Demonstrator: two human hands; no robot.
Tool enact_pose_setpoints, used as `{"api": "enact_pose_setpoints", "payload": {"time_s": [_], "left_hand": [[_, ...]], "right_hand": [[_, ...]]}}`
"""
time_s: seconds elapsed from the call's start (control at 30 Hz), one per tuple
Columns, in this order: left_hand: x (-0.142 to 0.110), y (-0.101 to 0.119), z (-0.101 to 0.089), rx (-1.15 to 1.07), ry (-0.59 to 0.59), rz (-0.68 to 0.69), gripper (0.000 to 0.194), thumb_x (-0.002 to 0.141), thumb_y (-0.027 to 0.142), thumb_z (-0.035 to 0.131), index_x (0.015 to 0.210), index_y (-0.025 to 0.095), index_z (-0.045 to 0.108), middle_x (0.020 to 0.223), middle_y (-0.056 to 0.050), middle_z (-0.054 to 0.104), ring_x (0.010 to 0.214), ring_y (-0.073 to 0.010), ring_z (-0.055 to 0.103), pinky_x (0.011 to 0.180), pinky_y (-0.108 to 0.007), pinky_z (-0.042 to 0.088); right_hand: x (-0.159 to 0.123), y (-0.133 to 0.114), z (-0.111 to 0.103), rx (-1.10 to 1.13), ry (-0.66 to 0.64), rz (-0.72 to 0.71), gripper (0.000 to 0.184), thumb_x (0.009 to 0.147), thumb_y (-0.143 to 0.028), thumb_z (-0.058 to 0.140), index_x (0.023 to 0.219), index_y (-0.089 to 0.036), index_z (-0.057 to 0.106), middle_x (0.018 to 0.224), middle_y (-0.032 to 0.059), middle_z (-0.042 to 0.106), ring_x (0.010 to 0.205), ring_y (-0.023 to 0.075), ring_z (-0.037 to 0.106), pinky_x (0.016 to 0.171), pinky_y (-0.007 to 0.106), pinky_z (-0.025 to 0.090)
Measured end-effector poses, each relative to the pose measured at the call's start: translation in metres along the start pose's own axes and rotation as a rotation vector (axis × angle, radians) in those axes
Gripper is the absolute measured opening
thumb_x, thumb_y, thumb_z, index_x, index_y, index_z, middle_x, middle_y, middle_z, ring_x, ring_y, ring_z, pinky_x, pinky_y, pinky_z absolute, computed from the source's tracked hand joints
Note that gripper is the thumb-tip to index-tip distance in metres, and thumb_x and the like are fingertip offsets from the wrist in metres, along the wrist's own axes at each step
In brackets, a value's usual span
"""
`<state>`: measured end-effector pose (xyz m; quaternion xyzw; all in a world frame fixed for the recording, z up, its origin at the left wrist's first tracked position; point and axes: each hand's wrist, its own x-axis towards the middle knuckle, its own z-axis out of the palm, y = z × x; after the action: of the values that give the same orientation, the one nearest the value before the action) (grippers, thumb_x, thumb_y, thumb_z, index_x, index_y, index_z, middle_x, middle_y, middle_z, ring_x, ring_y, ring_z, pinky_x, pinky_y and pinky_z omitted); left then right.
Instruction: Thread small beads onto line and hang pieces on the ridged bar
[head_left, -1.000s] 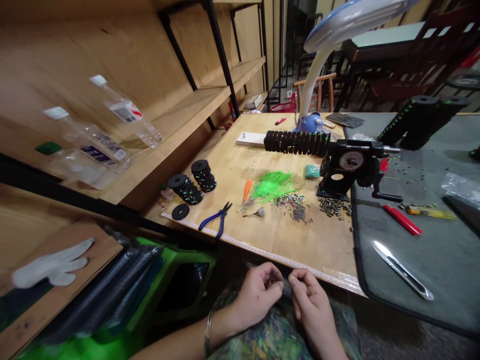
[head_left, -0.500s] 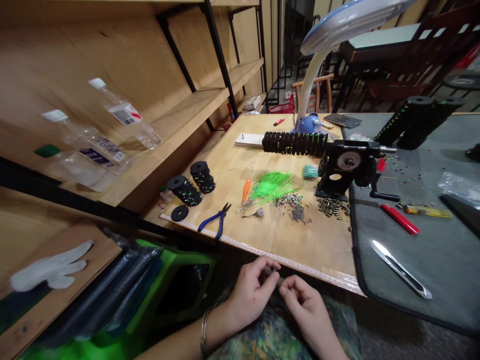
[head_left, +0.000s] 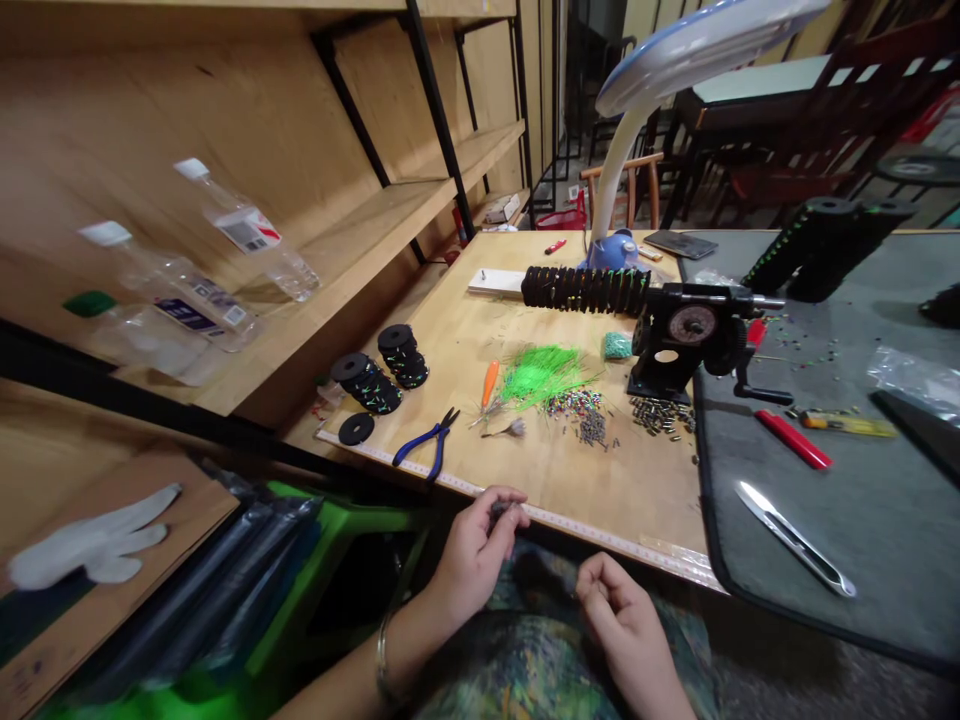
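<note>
My left hand (head_left: 476,550) is by the table's front edge, thumb and fingers closed around something small and dark that I cannot make out. Lower and to the right, over my lap, my right hand (head_left: 619,610) is pinched; whatever is between its fingertips is too small to see. The hands are apart. On the table in front lie blue-handled pliers (head_left: 424,445), a bundle of bright green strands (head_left: 546,372), a pile of grey beads (head_left: 592,428), an orange-handled tool (head_left: 490,383) and a small tuft of pale bristles (head_left: 514,428).
Black foam spools (head_left: 364,380) stand at the left. A hand-cranked winder (head_left: 686,330) carries a row of wound spools (head_left: 585,288) behind. A grey mat (head_left: 795,520) holds a silver knife (head_left: 795,540) and a red bar (head_left: 793,438). Bottles (head_left: 247,230) stand on the left shelf.
My hands have moved apart. The left went up and to the left, near the table edge, while the right shifted slightly right and stayed over my lap.
</note>
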<state>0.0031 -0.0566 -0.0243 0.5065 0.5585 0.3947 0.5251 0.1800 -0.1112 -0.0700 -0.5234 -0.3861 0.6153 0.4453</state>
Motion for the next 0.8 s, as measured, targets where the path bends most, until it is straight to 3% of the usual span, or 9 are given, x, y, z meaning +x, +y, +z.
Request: {"api": "enact_pose_setpoints", "payload": {"time_s": [0.17,0.33,0.47,0.6,0.7,0.8], "left_hand": [[-0.005,0.004,-0.001,-0.097,-0.174,-0.130,0.027,0.082,0.038,0.061,0.092,0.013,0.062,0.068,0.001,0.058,0.049,-0.0069,0.042,0.049,-0.020,0.033],[-0.010,0.008,0.006,0.018,-0.278,-0.098,0.026,0.071,0.021,0.070,0.095,0.013,0.067,0.062,0.005,0.050,0.056,-0.0088,0.045,0.056,-0.020,0.036],[-0.009,0.012,0.013,0.072,-0.248,-0.045,0.009,0.075,0.022,0.066,0.074,0.013,0.068,0.060,0.001,0.058,0.057,-0.0109,0.049,0.058,-0.022,0.038],[-0.005,0.017,0.014,0.137,-0.222,0.003,0.014,0.077,0.022,0.062,0.066,0.014,0.066,0.061,-0.001,0.062,0.059,-0.0132,0.053,0.059,-0.022,0.040],[-0.003,0.023,0.012,0.219,-0.235,0.035,0.014,0.077,0.021,0.061,0.067,0.014,0.066,0.062,-0.001,0.063,0.059,-0.0132,0.052,0.058,-0.022,0.038],[-0.002,0.032,0.010,0.347,-0.267,0.072,0.014,0.077,0.021,0.061,0.066,0.014,0.066,0.061,-0.001,0.062,0.058,-0.0134,0.051,0.055,-0.022,0.036]], "right_hand": [[0.000,-0.005,0.002,0.111,-0.037,0.071,0.038,0.078,-0.056,0.063,0.073,-0.021,0.049,0.052,-0.0101,0.034,0.044,0.0080,0.026,0.042,0.020,0.020],[0.000,-0.008,0.005,0.154,-0.039,0.085,0.042,0.078,-0.061,0.062,0.074,-0.022,0.048,0.049,-0.0112,0.032,0.042,0.0072,0.026,0.042,0.019,0.019],[-0.001,-0.007,0.007,0.155,-0.043,0.076,0.043,0.077,-0.061,0.063,0.073,-0.021,0.048,0.050,-0.0113,0.034,0.042,0.0065,0.027,0.041,0.018,0.020],[-0.002,-0.008,0.002,0.069,-0.070,0.034,0.038,0.083,-0.057,0.059,0.077,-0.020,0.054,0.051,-0.0083,0.044,0.043,0.0085,0.038,0.043,0.019,0.030],[-0.004,-0.014,-0.005,-0.121,-0.051,-0.078,0.028,0.085,-0.046,0.061,0.096,-0.020,0.063,0.077,0.0044,0.067,0.070,0.0185,0.062,0.064,0.027,0.048],[-0.005,-0.024,-0.009,-0.265,0.007,-0.177,0.041,0.083,-0.037,0.066,0.121,-0.023,0.060,0.119,0.0125,0.066,0.108,0.0276,0.060,0.086,0.035,0.049]]}}
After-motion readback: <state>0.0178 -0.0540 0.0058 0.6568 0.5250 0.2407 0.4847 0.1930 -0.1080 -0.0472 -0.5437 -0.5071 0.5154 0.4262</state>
